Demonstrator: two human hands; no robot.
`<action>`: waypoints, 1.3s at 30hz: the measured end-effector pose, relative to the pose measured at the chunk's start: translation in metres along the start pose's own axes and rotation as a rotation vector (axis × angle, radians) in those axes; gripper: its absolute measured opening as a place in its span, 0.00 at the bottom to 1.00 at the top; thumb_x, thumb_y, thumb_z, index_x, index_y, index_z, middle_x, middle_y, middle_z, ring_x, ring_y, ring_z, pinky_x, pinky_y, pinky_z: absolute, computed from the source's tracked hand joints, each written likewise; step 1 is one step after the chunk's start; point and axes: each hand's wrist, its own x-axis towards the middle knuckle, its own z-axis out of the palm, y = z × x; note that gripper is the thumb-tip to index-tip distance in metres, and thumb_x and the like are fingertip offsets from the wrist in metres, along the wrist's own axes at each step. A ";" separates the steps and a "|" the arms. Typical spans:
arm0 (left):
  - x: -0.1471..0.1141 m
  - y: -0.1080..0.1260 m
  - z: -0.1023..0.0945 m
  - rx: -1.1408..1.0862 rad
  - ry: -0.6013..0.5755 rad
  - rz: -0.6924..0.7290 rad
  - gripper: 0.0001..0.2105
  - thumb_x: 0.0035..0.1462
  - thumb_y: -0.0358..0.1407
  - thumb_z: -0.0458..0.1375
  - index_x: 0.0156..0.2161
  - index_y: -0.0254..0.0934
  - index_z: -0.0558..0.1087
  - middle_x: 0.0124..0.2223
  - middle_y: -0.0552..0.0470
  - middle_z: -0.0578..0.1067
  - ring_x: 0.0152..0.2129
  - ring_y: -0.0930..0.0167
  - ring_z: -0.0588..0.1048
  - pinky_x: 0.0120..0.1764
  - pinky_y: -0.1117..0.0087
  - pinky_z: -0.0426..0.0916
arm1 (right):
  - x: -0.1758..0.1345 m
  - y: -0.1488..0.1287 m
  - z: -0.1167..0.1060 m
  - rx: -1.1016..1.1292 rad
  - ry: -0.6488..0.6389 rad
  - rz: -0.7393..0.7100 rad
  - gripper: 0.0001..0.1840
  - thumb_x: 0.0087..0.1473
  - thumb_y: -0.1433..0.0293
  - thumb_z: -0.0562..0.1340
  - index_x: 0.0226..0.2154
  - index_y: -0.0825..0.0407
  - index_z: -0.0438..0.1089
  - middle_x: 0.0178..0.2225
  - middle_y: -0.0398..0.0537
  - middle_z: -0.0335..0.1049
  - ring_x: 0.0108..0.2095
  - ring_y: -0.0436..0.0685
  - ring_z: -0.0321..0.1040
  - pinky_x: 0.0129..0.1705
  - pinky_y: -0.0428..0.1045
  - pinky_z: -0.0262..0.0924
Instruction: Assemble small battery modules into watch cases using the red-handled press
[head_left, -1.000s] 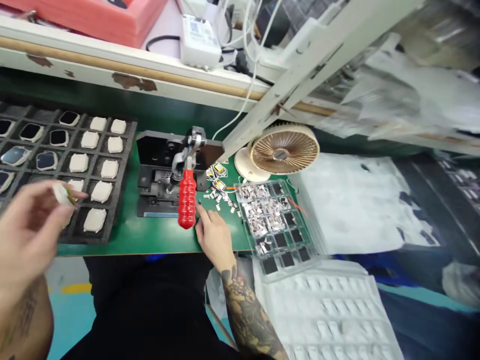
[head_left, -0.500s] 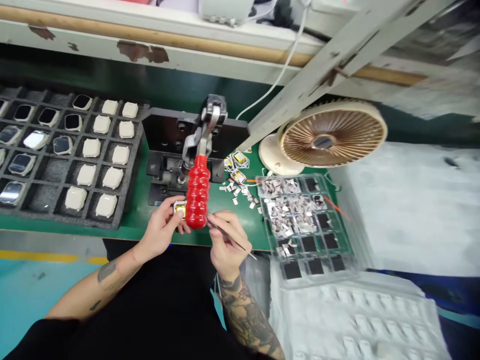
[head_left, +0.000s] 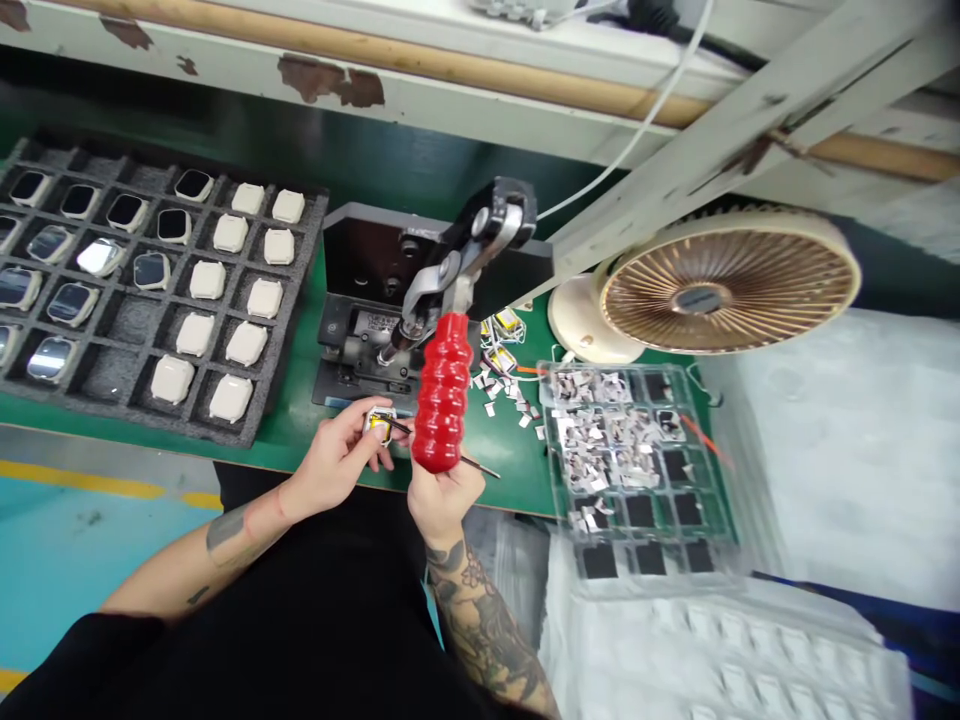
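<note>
My left hand (head_left: 337, 455) pinches a small smartwatch case (head_left: 379, 424), whose open inside shows a yellow and white part. Closed around dark tweezers (head_left: 481, 467) is my right hand (head_left: 444, 492), partly hidden behind the red handle. The tweezers' tip reaches over the inside of the case; whether it touches anything there I cannot tell. Just above both hands stands a black toggle clamp press (head_left: 367, 345) with a ribbed red handle (head_left: 442, 395) sticking out toward me.
A grey foam tray (head_left: 247, 425) at the left holds several watch cases, pale backs and dark screens. Right of the press lie small batteries (head_left: 501, 358) and loose white pieces. A clear compartment tray (head_left: 559, 490) and a cream fan (head_left: 697, 300) stand at the right.
My right hand has moved left and behind the red handle, bringing the tweezers' tip over the watch case. The whole view has shifted, so the bench appears farther right.
</note>
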 end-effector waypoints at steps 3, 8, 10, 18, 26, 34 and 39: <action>0.001 0.001 0.000 -0.023 -0.001 0.020 0.20 0.76 0.44 0.61 0.66 0.38 0.73 0.38 0.51 0.82 0.30 0.70 0.83 0.33 0.72 0.76 | 0.000 -0.002 -0.001 0.147 -0.026 0.200 0.06 0.68 0.66 0.69 0.43 0.50 0.82 0.37 0.49 0.84 0.33 0.56 0.81 0.37 0.52 0.79; 0.002 0.003 0.002 -0.087 0.036 0.036 0.21 0.74 0.44 0.63 0.65 0.36 0.72 0.43 0.45 0.85 0.28 0.70 0.84 0.30 0.72 0.77 | 0.001 -0.012 -0.011 0.237 -0.029 0.135 0.07 0.69 0.64 0.69 0.42 0.49 0.82 0.37 0.49 0.83 0.31 0.55 0.80 0.34 0.51 0.77; 0.003 0.004 0.002 -0.126 0.046 0.022 0.22 0.74 0.45 0.64 0.65 0.35 0.72 0.46 0.42 0.85 0.27 0.69 0.84 0.29 0.72 0.76 | 0.004 -0.014 -0.013 0.171 0.096 0.062 0.07 0.70 0.63 0.68 0.44 0.48 0.82 0.39 0.49 0.83 0.33 0.56 0.81 0.35 0.51 0.78; 0.008 0.014 -0.006 -0.240 0.027 -0.078 0.24 0.72 0.48 0.65 0.64 0.34 0.73 0.45 0.40 0.85 0.31 0.63 0.87 0.33 0.66 0.80 | 0.012 -0.018 -0.010 0.186 0.036 0.146 0.12 0.70 0.58 0.67 0.40 0.49 0.79 0.33 0.46 0.80 0.30 0.53 0.76 0.33 0.49 0.74; 0.005 0.011 -0.008 -0.136 0.015 -0.013 0.21 0.72 0.45 0.65 0.62 0.35 0.75 0.47 0.39 0.86 0.31 0.64 0.86 0.35 0.65 0.80 | 0.103 -0.067 -0.088 -0.063 -0.032 -0.148 0.14 0.72 0.59 0.65 0.35 0.47 0.75 0.30 0.42 0.74 0.29 0.52 0.71 0.33 0.49 0.67; -0.001 0.014 -0.003 -0.045 0.048 0.022 0.24 0.73 0.46 0.65 0.65 0.35 0.71 0.49 0.38 0.86 0.32 0.64 0.86 0.36 0.64 0.81 | 0.158 -0.047 -0.048 -0.315 0.190 -0.337 0.14 0.74 0.60 0.62 0.51 0.45 0.82 0.46 0.49 0.82 0.45 0.57 0.78 0.52 0.57 0.74; -0.004 0.013 -0.005 -0.005 0.081 0.031 0.20 0.74 0.45 0.63 0.63 0.36 0.69 0.52 0.38 0.86 0.36 0.63 0.86 0.38 0.62 0.82 | 0.071 -0.020 -0.059 -0.523 -0.031 -0.356 0.12 0.73 0.65 0.63 0.52 0.43 0.81 0.45 0.49 0.82 0.44 0.59 0.78 0.50 0.59 0.73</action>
